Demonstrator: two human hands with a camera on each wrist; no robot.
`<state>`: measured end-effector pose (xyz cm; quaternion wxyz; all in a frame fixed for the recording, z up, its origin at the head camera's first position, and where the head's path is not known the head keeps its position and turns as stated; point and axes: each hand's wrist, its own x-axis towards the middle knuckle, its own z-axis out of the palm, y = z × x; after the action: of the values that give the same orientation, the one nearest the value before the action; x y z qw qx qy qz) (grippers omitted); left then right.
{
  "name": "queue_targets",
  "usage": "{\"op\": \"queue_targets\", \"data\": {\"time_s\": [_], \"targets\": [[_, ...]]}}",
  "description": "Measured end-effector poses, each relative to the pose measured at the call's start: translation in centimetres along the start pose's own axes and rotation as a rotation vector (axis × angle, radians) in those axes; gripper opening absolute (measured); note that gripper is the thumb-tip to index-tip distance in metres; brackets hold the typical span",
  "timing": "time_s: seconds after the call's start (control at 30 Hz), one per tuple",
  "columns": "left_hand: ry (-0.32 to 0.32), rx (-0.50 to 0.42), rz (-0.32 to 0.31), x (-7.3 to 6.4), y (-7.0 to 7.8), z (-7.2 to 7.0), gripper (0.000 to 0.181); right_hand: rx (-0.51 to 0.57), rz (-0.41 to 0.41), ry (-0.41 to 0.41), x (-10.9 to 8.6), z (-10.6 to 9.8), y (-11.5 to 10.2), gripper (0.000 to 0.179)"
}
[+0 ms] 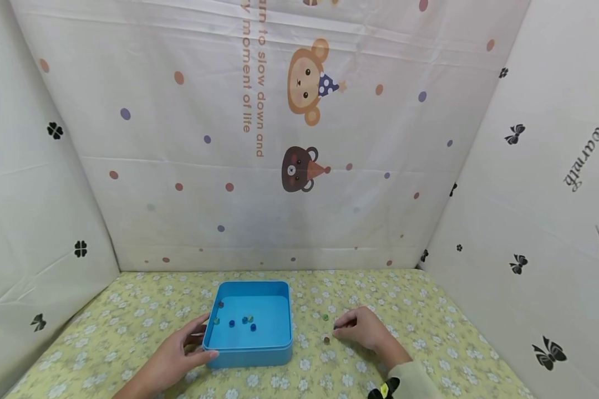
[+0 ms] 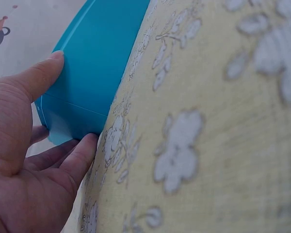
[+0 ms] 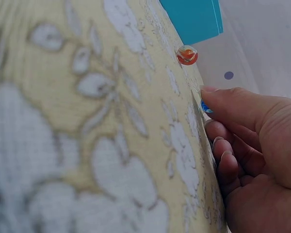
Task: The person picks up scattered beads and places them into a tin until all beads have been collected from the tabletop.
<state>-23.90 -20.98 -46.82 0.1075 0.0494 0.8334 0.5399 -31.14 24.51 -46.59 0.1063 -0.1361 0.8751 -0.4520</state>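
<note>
A square blue box [image 1: 249,356] stands on the cloth with its top facing up. My left hand [image 1: 182,350] grips its near left corner, thumb on the front side and fingers along the left side. Several small glass marbles, among them a dark blue marble [image 1: 253,327], lie inside the box. To the right of the box, my right hand [image 1: 363,331] pinches a blue marble [image 3: 206,107] between thumb and fingers, low over the cloth. An orange-red marble [image 3: 187,55] lies beside that hand, and a green marble [image 1: 325,317] lies a little farther back.
A yellow floral cloth [image 1: 419,332] covers the tabletop. White printed curtains rise behind it and at both sides: a back curtain [image 1: 259,221], a left curtain [image 1: 25,221] and a right curtain [image 1: 499,310]. A black and yellow bow [image 1: 384,389] sits near the right sleeve [image 1: 416,379].
</note>
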Motion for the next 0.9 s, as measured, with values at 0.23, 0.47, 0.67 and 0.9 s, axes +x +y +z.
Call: {"op": "queue_targets", "data": {"time_s": [0.23, 0.47, 0.67, 0.9], "targets": [[-0.001, 0.003, -0.001, -0.07, 0.11, 0.05, 0.093, 0.017, 0.008, 0.010, -0.07, 0.06, 0.04, 0.021], [-0.015, -0.003, 0.003, 0.00, -0.07, -0.08, 0.092, 0.044, 0.032, 0.040, -0.04, 0.28, 0.21, 0.023], [-0.016, 0.003, 0.010, 0.07, -0.11, -0.08, 0.091, 0.056, 0.045, 0.086, 0.07, 0.42, 0.25, 0.023], [-0.018, -0.010, 0.021, -0.25, 0.00, 0.06, 0.092, 0.072, 0.045, 0.133, 0.18, 0.62, 0.34, 0.023]]}}
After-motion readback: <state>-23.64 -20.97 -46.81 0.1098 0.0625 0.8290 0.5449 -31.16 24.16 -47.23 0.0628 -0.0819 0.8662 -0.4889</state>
